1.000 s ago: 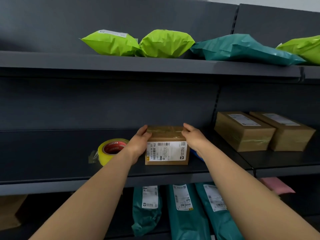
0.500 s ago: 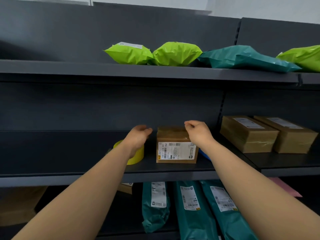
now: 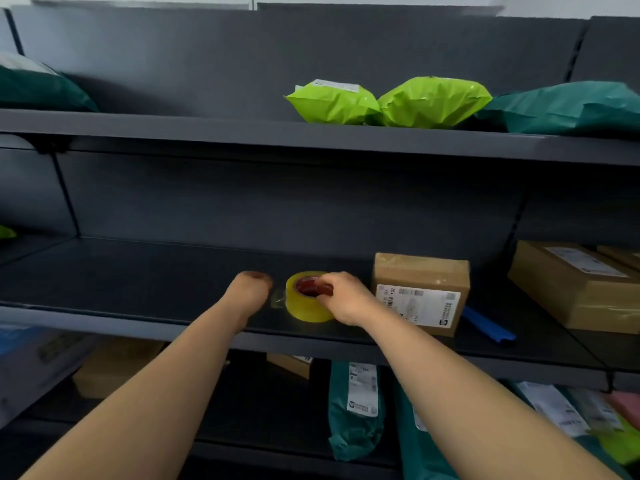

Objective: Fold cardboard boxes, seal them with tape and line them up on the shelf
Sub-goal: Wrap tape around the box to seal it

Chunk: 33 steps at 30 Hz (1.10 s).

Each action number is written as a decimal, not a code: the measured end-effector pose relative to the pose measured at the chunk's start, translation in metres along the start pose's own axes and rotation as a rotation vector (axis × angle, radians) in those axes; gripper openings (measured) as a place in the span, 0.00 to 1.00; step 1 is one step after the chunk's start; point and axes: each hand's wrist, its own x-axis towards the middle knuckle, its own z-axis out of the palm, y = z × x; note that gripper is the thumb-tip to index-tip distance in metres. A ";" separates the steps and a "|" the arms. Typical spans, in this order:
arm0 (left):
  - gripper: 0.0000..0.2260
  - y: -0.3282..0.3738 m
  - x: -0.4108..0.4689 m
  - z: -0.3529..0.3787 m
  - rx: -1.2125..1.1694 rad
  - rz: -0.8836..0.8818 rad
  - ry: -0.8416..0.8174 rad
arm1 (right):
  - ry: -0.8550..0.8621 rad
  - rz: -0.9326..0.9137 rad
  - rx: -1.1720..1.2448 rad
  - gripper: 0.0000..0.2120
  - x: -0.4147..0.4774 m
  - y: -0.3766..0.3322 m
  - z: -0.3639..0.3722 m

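Shelving unit, dark grey matte metal; flat middle shelf [image 3: 138,282].
- Small brown cardboard box [image 3: 420,271], glossy tape on top, white printed label on its front, stands on the middle shelf right of centre.
- Yellowish translucent tape roll [image 3: 304,309] with a red core, just left of the box. The right hand [image 3: 346,301] grips it, fingers hooked into the core.
- Left hand [image 3: 247,292]: curled just beside the roll; whether it holds anything cannot be told.
- Upper shelf: two crinkled lime-green plastic mailers [image 3: 332,103].

A sealed brown cardboard box [image 3: 420,292], white label facing out, sat on the dark middle shelf [image 3: 138,289]. Just left of it rested a yellowish tape roll [image 3: 306,306] with a red core, the right hand [image 3: 346,299] gripping it.
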 end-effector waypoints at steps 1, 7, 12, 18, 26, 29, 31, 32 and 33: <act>0.07 -0.003 0.000 -0.002 0.000 -0.010 0.001 | -0.039 0.013 -0.016 0.20 0.005 0.001 0.004; 0.10 -0.020 0.004 -0.006 -0.006 -0.057 0.003 | -0.101 0.047 -0.147 0.23 0.021 0.005 0.020; 0.19 -0.021 -0.001 -0.011 -0.065 -0.039 -0.007 | -0.079 -0.035 -0.047 0.18 0.010 0.008 0.015; 0.12 0.003 -0.023 -0.022 -0.208 0.026 -0.059 | -0.104 -0.091 0.135 0.16 -0.012 0.009 -0.014; 0.03 0.037 -0.054 -0.022 -0.420 0.121 -0.239 | -0.168 -0.115 0.348 0.14 -0.054 0.008 -0.070; 0.04 0.051 -0.068 -0.010 -0.506 0.145 -0.277 | -0.138 -0.104 0.470 0.11 -0.066 0.012 -0.091; 0.05 0.061 -0.077 -0.001 -0.517 0.160 -0.310 | -0.132 -0.102 0.552 0.11 -0.073 0.019 -0.102; 0.04 0.065 -0.082 0.002 -0.499 0.165 -0.329 | -0.128 -0.098 0.578 0.12 -0.077 0.023 -0.107; 0.02 0.069 -0.085 0.006 -0.471 0.170 -0.355 | -0.120 -0.095 0.596 0.12 -0.081 0.027 -0.111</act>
